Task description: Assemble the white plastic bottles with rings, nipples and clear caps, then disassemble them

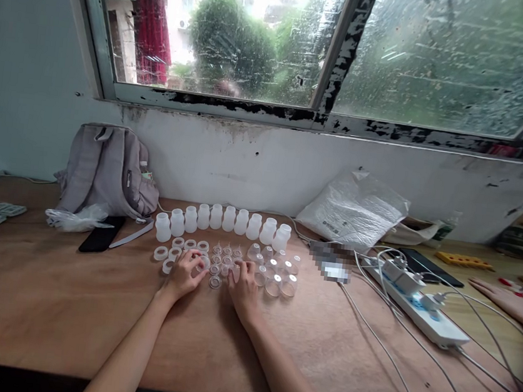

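Note:
My left hand (185,275) rests among the white plastic rings (160,253) on the table, its thumb and forefinger curled around one ring (203,262). Just right of it, my right hand (243,291) has bent fingers between the small clear nipple-shaped pieces (226,260) and the clear dome caps (272,285). Whatever its fingertips hold is too small to make out. Behind both hands, a curved row of frosted white bottles (216,217) stands upright, mouths up.
A grey backpack (104,168), a plastic bag (80,218) and a black phone (102,234) lie at the left. At the right are a power strip (436,323) with trailing cables, a silvery bag (354,210), and another person's hand (509,303).

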{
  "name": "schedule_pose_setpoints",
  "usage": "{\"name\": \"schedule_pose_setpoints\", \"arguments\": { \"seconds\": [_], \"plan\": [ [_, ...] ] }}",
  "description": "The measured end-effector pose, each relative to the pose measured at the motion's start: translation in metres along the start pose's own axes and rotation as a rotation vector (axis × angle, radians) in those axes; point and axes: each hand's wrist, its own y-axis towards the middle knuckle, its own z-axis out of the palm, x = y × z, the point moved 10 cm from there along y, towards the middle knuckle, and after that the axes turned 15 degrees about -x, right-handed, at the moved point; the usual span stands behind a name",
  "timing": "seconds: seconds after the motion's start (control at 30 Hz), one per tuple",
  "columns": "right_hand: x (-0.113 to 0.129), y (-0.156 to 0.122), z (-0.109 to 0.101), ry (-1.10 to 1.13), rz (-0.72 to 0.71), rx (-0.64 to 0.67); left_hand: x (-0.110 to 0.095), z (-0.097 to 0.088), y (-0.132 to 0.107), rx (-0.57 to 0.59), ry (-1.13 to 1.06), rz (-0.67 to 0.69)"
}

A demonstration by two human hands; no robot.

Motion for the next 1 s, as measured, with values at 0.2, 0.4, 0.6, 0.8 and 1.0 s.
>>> {"name": "schedule_pose_setpoints", "arguments": {
  "seconds": [0.2, 0.4, 0.6, 0.8, 1.0],
  "plan": [
    [-0.008, 0.003, -0.008, 0.198, 0.076, -0.08, -0.01, -0.005, 0.001, -0.086, -0.197, -0.019],
    [0.004, -0.003, -0.006, 0.335, 0.029, -0.044, -0.032, -0.007, -0.001, -0.11, -0.352, -0.075],
    [0.018, -0.008, -0.006, 0.547, 0.049, 0.043, -0.058, 0.002, -0.005, -0.047, -0.384, -0.002],
    [0.019, -0.011, 0.003, 0.805, 0.269, 0.193, -0.051, 0.002, -0.004, -0.06, -0.358, -0.015],
    [-0.001, -0.01, 0.011, 0.994, 0.583, 0.186, -0.052, -0.002, -0.003, -0.099, -0.309, 0.036]
  ]
}}
